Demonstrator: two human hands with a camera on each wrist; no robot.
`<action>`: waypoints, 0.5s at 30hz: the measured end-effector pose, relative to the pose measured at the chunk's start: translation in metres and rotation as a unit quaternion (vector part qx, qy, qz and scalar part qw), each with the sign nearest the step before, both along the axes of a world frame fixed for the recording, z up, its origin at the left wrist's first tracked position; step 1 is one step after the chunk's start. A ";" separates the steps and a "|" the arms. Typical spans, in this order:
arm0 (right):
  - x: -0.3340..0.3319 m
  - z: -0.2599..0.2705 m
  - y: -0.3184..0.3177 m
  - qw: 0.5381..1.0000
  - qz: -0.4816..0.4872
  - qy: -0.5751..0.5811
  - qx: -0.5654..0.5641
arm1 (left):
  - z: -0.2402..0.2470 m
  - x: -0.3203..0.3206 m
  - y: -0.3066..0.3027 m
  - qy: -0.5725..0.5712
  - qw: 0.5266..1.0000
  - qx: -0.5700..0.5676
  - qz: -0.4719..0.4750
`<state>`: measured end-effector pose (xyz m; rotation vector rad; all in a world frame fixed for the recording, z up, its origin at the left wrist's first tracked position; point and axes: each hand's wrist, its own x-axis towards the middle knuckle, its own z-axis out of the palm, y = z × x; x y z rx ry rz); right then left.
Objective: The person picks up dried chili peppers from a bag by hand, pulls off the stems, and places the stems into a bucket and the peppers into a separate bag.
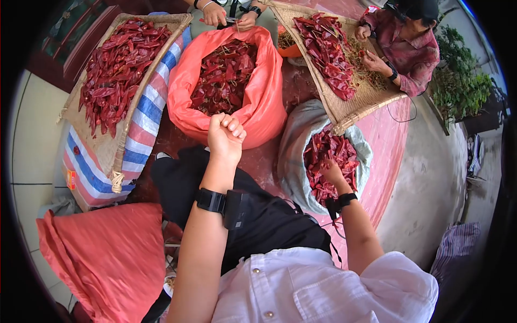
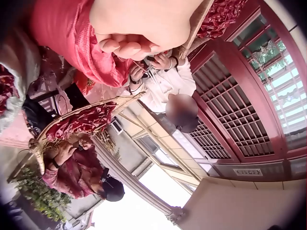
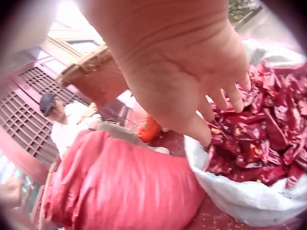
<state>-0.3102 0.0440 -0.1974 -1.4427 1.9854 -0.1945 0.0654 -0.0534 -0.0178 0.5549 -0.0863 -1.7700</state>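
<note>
My left hand [image 1: 227,141] is up at the near rim of a red woven sack [image 1: 258,116], fingers curled toward the palm and no object showing in them. Dried red chilies [image 1: 226,72] fill that sack. To the right, my right hand [image 1: 332,171] reaches into the mouth of a pale sack [image 1: 296,156], over more dried chilies [image 1: 344,156]. From the right wrist, its fingers [image 3: 232,96] look spread and loosely extended, with the fingertips right at the chilies [image 3: 268,129] and nothing gripped.
A woven tray [image 1: 142,51] of chilies rests on a striped bag [image 1: 151,116] at left. Another tray [image 1: 344,110] juts over the pale sack, where a person [image 1: 404,48] handles stems. Across the red sack, another person's hands [image 1: 215,13] hold scissors. A folded red sack [image 1: 107,253] lies near left.
</note>
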 end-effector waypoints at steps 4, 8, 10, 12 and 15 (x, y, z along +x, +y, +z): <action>-0.005 -0.014 0.002 0.991 -0.085 0.088 0.059 | 0.002 0.006 0.005 -0.055 0.996 0.054 0.034; -0.010 -0.035 -0.009 0.983 -0.082 0.142 0.080 | 0.000 0.004 0.004 -0.063 0.996 0.064 0.024; -0.031 -0.118 -0.010 0.993 -0.056 0.081 0.069 | -0.003 0.000 0.003 -0.068 0.995 0.071 0.024; -0.033 -0.162 -0.006 0.991 0.059 0.059 0.106 | -0.004 -0.007 0.000 -0.088 0.994 0.063 0.008; 0.023 -0.085 -0.013 0.966 0.152 0.082 0.192 | -0.006 -0.017 -0.003 -0.100 0.992 0.072 -0.002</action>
